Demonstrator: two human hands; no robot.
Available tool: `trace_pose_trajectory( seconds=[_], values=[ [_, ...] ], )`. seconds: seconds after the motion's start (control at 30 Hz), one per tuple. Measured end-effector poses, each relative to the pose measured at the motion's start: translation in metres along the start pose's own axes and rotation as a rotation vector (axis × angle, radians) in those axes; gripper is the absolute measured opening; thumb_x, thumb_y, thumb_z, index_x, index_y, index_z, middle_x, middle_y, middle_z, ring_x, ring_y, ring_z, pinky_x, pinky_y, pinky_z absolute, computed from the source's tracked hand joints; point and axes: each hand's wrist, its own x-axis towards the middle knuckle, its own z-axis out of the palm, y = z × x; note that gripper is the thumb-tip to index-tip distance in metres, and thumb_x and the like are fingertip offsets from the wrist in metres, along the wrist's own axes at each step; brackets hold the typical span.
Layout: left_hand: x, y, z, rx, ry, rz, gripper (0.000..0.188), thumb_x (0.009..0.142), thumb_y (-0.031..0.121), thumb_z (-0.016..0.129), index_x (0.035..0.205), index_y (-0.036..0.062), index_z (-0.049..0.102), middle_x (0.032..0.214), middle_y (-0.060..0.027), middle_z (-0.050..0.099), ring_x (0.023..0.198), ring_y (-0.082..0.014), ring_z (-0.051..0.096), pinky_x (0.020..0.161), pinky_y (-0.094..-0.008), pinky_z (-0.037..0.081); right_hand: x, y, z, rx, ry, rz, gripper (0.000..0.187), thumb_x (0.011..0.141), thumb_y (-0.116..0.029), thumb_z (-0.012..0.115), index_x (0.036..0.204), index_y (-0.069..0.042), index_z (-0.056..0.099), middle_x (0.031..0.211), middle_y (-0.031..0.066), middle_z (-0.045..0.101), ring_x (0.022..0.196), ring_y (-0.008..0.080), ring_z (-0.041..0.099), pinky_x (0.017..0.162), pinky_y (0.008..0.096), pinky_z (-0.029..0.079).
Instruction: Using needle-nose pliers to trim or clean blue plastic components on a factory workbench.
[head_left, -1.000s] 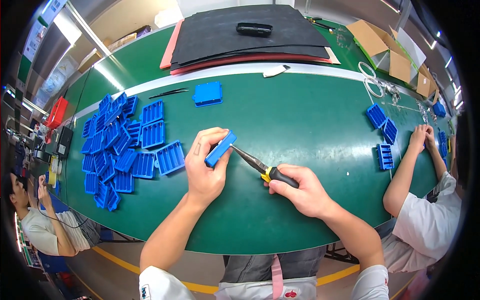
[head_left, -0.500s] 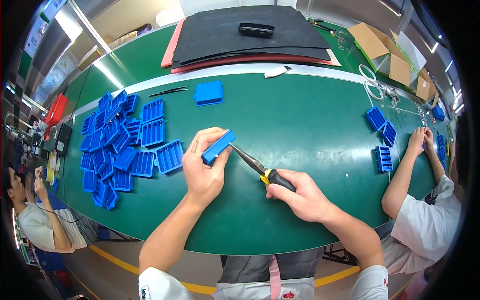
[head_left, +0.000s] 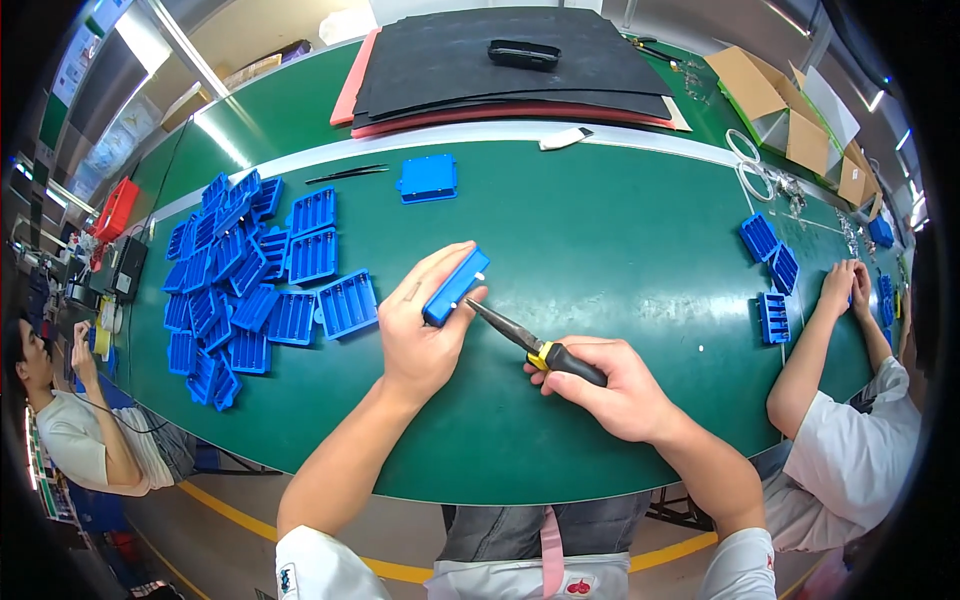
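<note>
My left hand (head_left: 420,335) is closed around a small blue plastic case (head_left: 455,287), held tilted above the table with one narrow side up. Two small pale bits show on that side. In my right hand (head_left: 615,385) are long-nose pliers (head_left: 520,338) with black and yellow handles. Their tip points at the case's lower end, beside my left thumb; whether it touches cannot be made out. A heap of blue slotted cases (head_left: 230,270) lies to the left of my hands. Farther back, another blue case (head_left: 429,178) rests flat side up.
Black tweezers (head_left: 347,174) lie behind the heap. Black sheets (head_left: 510,75) are stacked at the back, a dark object on top. At the right are blue cases (head_left: 773,318), an open carton (head_left: 770,100) and a co-worker's hands (head_left: 845,285). Another person (head_left: 95,420) sits at the left.
My left hand has turned the blue case more upright and shifted it slightly right. The pliers' tip has moved down a little along it. The whole view has shifted slightly.
</note>
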Motion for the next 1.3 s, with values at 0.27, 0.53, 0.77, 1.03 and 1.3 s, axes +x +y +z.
trace_pose_trajectory(
  seconds=[0.27,0.53,0.77,1.03,1.3],
  values=[
    [0.001,0.0,0.001,0.061,0.004,0.087,0.037,0.076,-0.005,0.071,0.112,-0.0023,0.064,0.113,-0.018,0.066,0.099,-0.0307,0.066,0.084,-0.0344,0.053,0.002,0.0,-0.003,-0.097,-0.053,0.006,0.019,0.09,-0.009,0.06,0.096,0.008,0.066,0.099,0.0132,0.067,0.09,0.018,0.064,0.082,0.0301,0.05],
    [0.0,0.003,0.002,0.119,0.019,0.093,0.035,0.075,-0.006,0.071,0.109,-0.004,0.065,0.111,-0.0184,0.067,0.102,-0.031,0.066,0.088,-0.0346,0.051,0.002,0.006,0.001,-0.054,0.003,-0.07,0.018,0.09,-0.015,0.062,0.088,0.003,0.063,0.077,0.0086,0.058,0.069,0.0155,0.054,0.063,0.0308,0.043],
    [0.0,0.006,0.0,0.128,-0.009,0.065,0.033,0.075,-0.006,0.071,0.108,-0.0041,0.065,0.111,-0.0182,0.067,0.1,-0.0305,0.067,0.087,-0.0339,0.051,0.002,0.003,0.0,-0.052,-0.034,-0.085,0.021,0.092,-0.016,0.06,0.085,0.003,0.061,0.078,0.0072,0.057,0.07,0.014,0.053,0.065,0.0297,0.043],
    [0.002,0.007,-0.004,0.076,-0.056,-0.014,0.032,0.075,-0.006,0.07,0.106,-0.0033,0.065,0.109,-0.0178,0.068,0.098,-0.03,0.067,0.086,-0.0337,0.052,-0.004,-0.003,0.002,0.053,-0.075,0.153,0.024,0.093,-0.02,0.06,0.083,0.002,0.06,0.074,0.0046,0.054,0.069,0.0118,0.05,0.064,0.0294,0.042],
    [0.007,-0.003,-0.012,0.107,-0.073,0.102,0.029,0.072,-0.004,0.07,0.101,-0.0007,0.068,0.105,-0.0158,0.068,0.096,-0.0283,0.066,0.085,-0.0334,0.051,0.004,0.005,-0.017,-0.088,0.027,-0.162,0.019,0.087,-0.014,0.066,0.082,0.003,0.059,0.076,0.0094,0.056,0.071,0.0198,0.055,0.066,0.0323,0.044]
  ],
)
